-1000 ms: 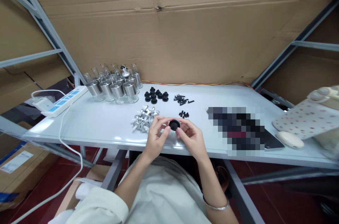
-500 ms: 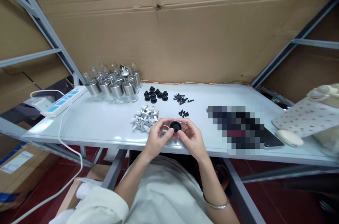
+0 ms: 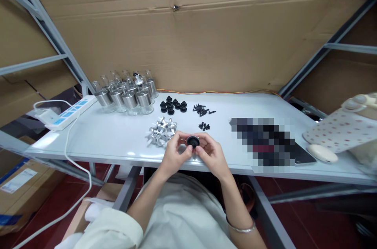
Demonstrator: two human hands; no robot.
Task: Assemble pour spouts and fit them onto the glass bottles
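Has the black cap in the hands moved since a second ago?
Barely: the black cap sits slightly lower toward the table edge, judged against the silver parts.

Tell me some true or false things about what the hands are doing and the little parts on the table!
1. Both hands, the left hand and the right hand, hold one small black round part. True.
2. The silver metal parts lie right of the hands. False: they lie just left of them.
3. The glass jars with metal collars stand at the table's far left. True.
4. The white power strip lies beside the computer mouse. False: they lie at opposite ends of the white table.
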